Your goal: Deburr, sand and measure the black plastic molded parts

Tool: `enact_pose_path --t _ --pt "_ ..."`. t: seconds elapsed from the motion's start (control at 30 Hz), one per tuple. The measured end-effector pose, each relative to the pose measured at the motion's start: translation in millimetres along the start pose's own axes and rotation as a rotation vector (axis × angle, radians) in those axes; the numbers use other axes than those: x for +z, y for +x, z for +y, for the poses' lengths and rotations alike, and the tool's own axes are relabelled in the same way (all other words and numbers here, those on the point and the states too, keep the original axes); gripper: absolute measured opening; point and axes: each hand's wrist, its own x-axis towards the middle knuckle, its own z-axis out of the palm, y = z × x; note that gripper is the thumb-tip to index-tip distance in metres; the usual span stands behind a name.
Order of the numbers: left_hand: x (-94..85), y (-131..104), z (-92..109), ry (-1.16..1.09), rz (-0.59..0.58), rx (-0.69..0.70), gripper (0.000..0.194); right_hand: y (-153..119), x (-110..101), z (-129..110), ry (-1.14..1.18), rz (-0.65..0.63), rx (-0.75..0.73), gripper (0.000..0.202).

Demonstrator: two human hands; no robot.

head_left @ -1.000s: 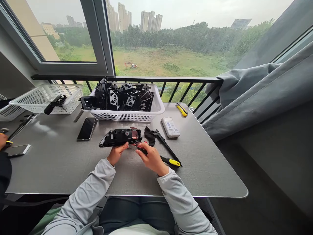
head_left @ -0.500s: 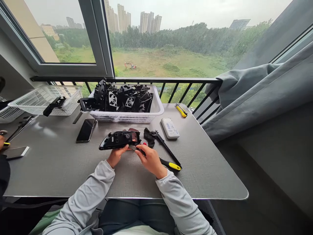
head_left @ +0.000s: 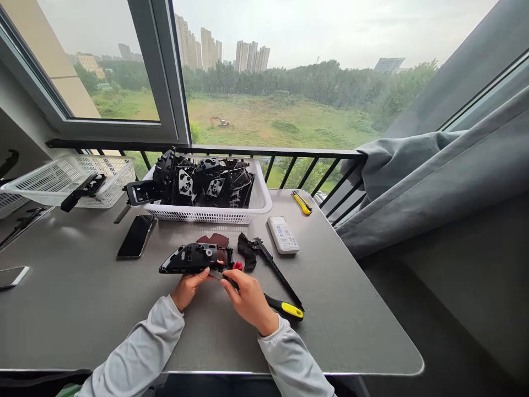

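Observation:
My left hand (head_left: 188,288) grips the lower edge of a long black plastic part (head_left: 190,258), raised over the table with its pointed end to the left. My right hand (head_left: 249,296) is closed on a small tool with a flat grey blade (head_left: 216,274), whose tip meets the part's lower edge beside my left thumb. Behind the part lie dark red pieces (head_left: 215,240), and a small red object (head_left: 238,266) is just past my right fingers. To the right are a crumpled black piece (head_left: 247,252), a black caliper (head_left: 279,271) and a yellow-and-black handle (head_left: 291,310).
A white basket (head_left: 202,215) heaped with black parts stands at the back, another white basket (head_left: 82,160) at the left. Also on the table are a black phone (head_left: 135,237), a white phone (head_left: 14,277), a white box (head_left: 283,235) and a yellow cutter (head_left: 302,203).
The camera view has tilted up and shifted slightly, so the table sits lower in the picture. The other person's hand at the left edge is gone from view. My grips look the same.

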Motion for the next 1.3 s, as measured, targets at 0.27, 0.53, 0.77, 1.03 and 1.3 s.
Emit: enact_pose_path --t 0.27,0.53,0.77,1.03,1.3 --pt "9.7 -0.3 1.9 -0.154 -0.007 -0.057 0.039 -4.7 -1.9 3.2 -0.009 -0.009 0.105 0.039" --pt "1.0 0.9 -11.2 -0.056 0.037 -0.136 0.021 -6.3 -6.0 3.0 0.016 -0.141 0.123 0.040" --pt "12.4 -0.9 0.0 -0.253 0.021 -0.180 0.025 -4.9 -11.0 -2.7 0.085 -0.157 0.062 0.050" --pt "12.4 4.2 0.5 -0.286 -0.029 -0.116 0.029 -2.7 -10.6 -1.2 0.023 -0.157 0.042 0.047" --pt "16.5 5.5 13.3 -0.223 0.011 -0.012 0.033 -0.7 -7.0 4.9 0.004 -0.008 0.015 0.035"
